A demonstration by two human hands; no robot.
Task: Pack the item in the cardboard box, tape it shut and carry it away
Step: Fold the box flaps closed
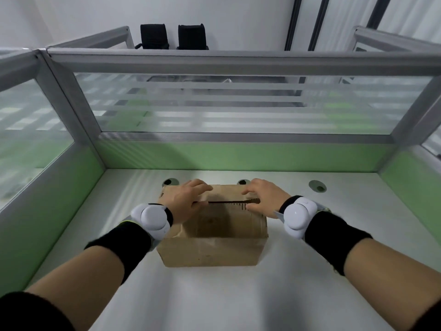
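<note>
Cardboard box [214,249] sits on the white tabletop [214,302], roughly centred and nearer the back partition [238,156] than the front edge. Both top flaps are folded down. A narrow dark slit [229,202] runs along the seam between them, so the flaps are not quite flush. Left hand [188,199] lies on the left end of the top and right hand [263,199] on the right end, both straddling the seam. Grip on each side: apart, fingers spread and only lightly bent, resting or pressing on the card, not clamped round anything. White sensor pods [152,219] are strapped at both wrists over black cuffs. The item is not visible anywhere; judging from the lowered flaps, it is probably inside already, though the slit is too dark to confirm. No tape on the seam, and no tape roll or dispenser in view. Progress estimate: packing likely done and flaps being held closed; taping not yet begun; carrying away not yet begun. Round cable ports [317,186] sit in the tabletop behind the box. Two black chairs [154,35] stand beyond the partition.
</note>
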